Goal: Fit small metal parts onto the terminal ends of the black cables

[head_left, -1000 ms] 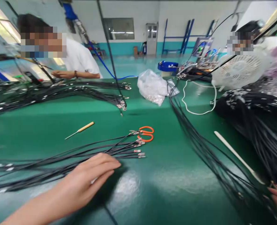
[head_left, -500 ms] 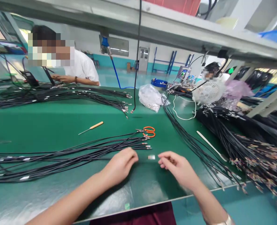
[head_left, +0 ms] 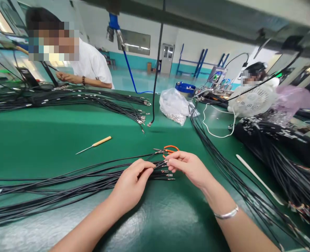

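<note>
My left hand [head_left: 133, 180] is closed, thumb and forefinger pinching a black cable [head_left: 158, 164] close to its end. At that tip sits a small pale metal connector [head_left: 166, 162], and the fingertips of my right hand [head_left: 188, 168] are closed around it. Whatever else lies inside the right palm is hidden. Under and beside my left hand runs a loose bundle of black cables [head_left: 91, 190], several with metal ends [head_left: 170, 175] just below my right fingers. Orange-handled scissors [head_left: 171, 147] lie right behind the fingers, partly covered by them.
A wooden-handled pick [head_left: 102, 141] lies on the green table [head_left: 52, 140]. Farther back are another cable bundle [head_left: 91, 99], a plastic bag of small parts [head_left: 173, 105] and a hanging black cable [head_left: 156, 77]. Right: a fan [head_left: 253, 99], a white stick [head_left: 260, 178], more cables. A co-worker [head_left: 91, 66] sits opposite.
Both hands have come together around a cable end; the right hand moved up and left. A loose-looking cable end between the hands is now among the bundle ends. The view has tilted and shifted.
</note>
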### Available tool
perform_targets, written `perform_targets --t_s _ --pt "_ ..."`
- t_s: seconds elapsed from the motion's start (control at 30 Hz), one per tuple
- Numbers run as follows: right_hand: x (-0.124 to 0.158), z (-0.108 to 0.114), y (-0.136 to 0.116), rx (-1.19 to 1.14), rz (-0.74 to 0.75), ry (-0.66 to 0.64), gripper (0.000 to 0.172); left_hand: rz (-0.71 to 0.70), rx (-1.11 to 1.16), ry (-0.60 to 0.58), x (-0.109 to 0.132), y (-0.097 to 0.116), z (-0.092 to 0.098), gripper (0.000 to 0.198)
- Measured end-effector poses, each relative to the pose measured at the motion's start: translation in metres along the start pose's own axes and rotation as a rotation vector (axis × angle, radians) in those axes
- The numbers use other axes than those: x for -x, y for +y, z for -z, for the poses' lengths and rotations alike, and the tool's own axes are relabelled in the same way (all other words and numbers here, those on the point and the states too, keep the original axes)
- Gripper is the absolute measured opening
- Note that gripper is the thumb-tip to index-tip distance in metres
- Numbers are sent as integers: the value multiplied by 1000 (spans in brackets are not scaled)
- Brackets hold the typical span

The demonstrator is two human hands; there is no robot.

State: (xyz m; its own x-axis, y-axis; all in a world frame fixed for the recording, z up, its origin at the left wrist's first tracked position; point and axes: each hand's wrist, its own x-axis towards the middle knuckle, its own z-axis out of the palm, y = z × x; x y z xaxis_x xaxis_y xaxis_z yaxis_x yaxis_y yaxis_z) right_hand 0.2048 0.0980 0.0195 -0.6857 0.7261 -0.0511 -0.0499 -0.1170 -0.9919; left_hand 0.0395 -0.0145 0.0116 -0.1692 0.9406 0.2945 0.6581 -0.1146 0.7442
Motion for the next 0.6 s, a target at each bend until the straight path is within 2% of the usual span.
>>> perform_targets --t_s 0.13,0.27,0.5,0.6 --pt "8 -2 1 -97 -93 38 21 25 80 -46 -2 9 -7 22" --pt "12 -8 -1 -101 -103 47 20 36 178 -54 -3 20 -8 20" --pt "15 -11 0 -163 -101 18 20 271 463 -175 -1 18 -5 23" --pt "15 -11 1 -180 -95 24 20 297 520 -174 1 19 -6 30"
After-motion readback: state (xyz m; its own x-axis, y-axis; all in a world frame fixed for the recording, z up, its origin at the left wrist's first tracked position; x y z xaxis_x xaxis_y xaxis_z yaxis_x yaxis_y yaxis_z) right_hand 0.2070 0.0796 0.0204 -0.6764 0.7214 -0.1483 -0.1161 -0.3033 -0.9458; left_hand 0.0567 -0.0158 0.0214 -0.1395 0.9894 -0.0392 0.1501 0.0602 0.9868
